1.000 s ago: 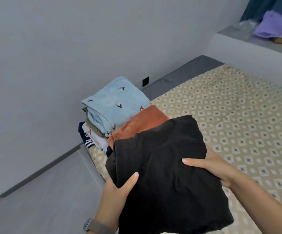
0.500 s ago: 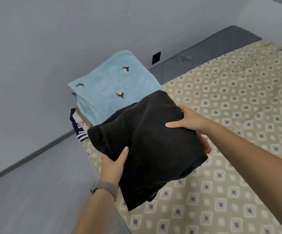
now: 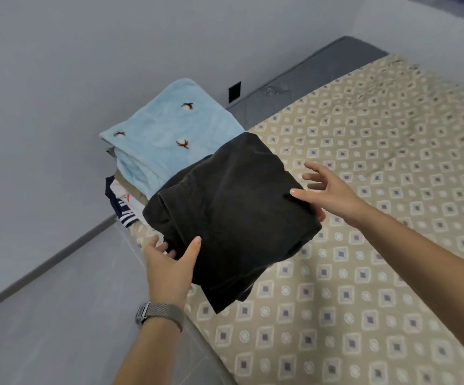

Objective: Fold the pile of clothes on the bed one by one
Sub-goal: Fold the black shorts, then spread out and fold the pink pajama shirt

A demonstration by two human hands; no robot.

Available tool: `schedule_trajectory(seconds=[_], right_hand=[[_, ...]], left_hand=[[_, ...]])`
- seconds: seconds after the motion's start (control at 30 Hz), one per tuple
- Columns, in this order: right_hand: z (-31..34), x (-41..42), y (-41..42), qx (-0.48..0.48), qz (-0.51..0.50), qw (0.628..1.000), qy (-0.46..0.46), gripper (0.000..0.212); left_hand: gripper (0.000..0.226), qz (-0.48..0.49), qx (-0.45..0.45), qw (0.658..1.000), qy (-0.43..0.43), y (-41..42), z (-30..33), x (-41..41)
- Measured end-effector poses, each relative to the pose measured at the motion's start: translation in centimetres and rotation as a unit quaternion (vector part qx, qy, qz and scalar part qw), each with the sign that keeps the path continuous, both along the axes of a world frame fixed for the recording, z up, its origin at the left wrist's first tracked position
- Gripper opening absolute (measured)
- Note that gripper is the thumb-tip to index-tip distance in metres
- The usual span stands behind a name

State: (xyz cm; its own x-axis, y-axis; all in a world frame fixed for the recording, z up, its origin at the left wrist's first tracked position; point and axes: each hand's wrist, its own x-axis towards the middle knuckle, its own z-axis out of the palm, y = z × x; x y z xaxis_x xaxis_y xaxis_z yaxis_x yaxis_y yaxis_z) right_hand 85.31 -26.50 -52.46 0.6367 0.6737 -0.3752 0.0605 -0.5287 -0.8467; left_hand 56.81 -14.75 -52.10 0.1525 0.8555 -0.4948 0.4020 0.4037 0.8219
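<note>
We see a folded black garment (image 3: 233, 212) of matt cloth with a faint ribbed, corduroy-like grain. Beside it, the light blue towel (image 3: 166, 137) looks plush and fleecy. The patterned bedsheet (image 3: 378, 245) is smooth woven cloth. The watch band (image 3: 160, 315) on the left wrist looks like fine metal mesh with a dull sheen.

A folded black garment (image 3: 233, 209) lies on the patterned bed (image 3: 378, 218), just right of a blue towel (image 3: 166, 134). The left hand (image 3: 169, 270) pinches its near-left edge; the right hand (image 3: 333, 193), fingers spread, touches its right edge.
</note>
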Motion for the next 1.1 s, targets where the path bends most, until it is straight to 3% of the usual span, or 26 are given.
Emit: schedule_trajectory(seconds=[0.2, 0.33, 0.47, 0.57, 0.8, 0.97, 1.1], right_hand=[[-0.1, -4.3, -13.0, -0.046, -0.08, 0.996, 0.003, 0.075], [-2.8, -7.9, -22.8, -0.145, -0.117, 0.982, 0.006, 0.066], [-5.9, -10.5, -33.3, -0.31, -0.104, 0.944, -0.038, 0.06], [-7.3, -11.9, -40.9, -0.404, -0.115, 0.906, -0.051, 0.058], [-10.5, -14.5, -56.1, -0.492, -0.161, 0.855, -0.022, 0.05], [-14.1, -15.2, -64.4, -0.499, -0.198, 0.843, 0.025, 0.045], [-17.3, -13.4, -68.9, -0.462, -0.261, 0.847, 0.009, 0.065]], left_hand=[[0.065, -0.094, 0.188, 0.977, 0.042, -6.4, 2.4, -2.8], [0.05, -0.264, 0.177, 0.947, 0.038, -12.0, 1.0, -3.8], [0.05, -0.514, 0.139, 0.838, 0.12, -17.1, -2.2, -3.3], [0.06, -0.616, 0.152, 0.749, 0.191, -20.5, -4.5, -2.2], [0.052, -0.712, 0.121, 0.658, 0.212, -30.4, -7.8, 1.3], [0.044, -0.738, 0.11, 0.638, 0.193, -39.2, -10.6, 2.9], [0.042, -0.734, 0.111, 0.638, 0.203, -46.0, -13.1, 4.9]])
